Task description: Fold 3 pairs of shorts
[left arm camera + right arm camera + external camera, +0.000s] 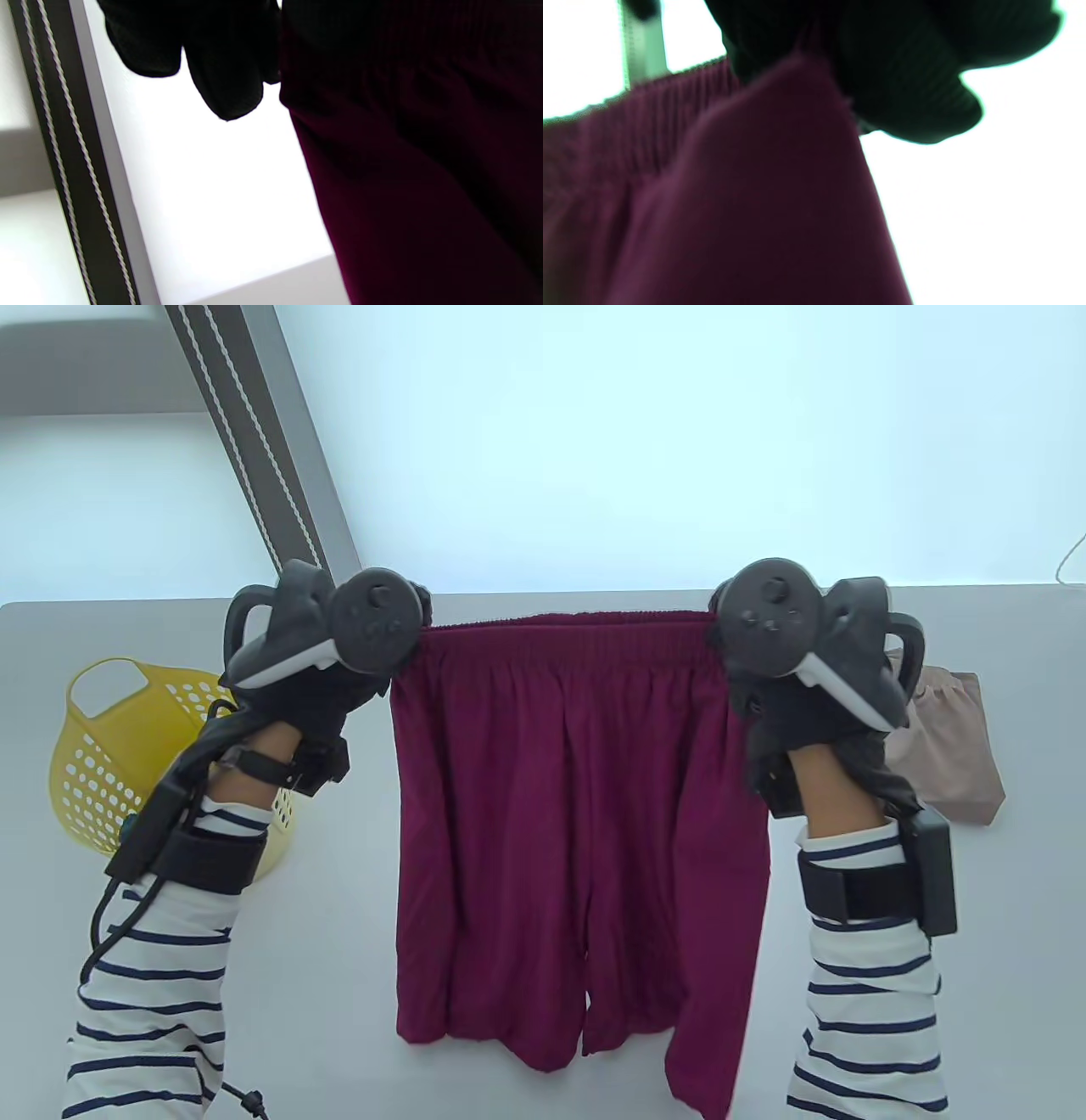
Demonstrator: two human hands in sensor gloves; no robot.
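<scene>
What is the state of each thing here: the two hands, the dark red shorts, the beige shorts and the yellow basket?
left hand: grips one waistband end
right hand: grips the other end
dark red shorts: unfolded, held up, legs hanging
beige shorts: on the table, apparently folded
yellow basket: tipped sideways, contents hidden

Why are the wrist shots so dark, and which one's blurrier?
Left wrist view: bright backlight behind turns the left hand into a silhouette and leaves the shorts near-black. Right wrist view: same backlight, washed-out white background, a greenish fringe round the right hand, and softer focus overall. Table view: evenly lit and sharp.
</scene>
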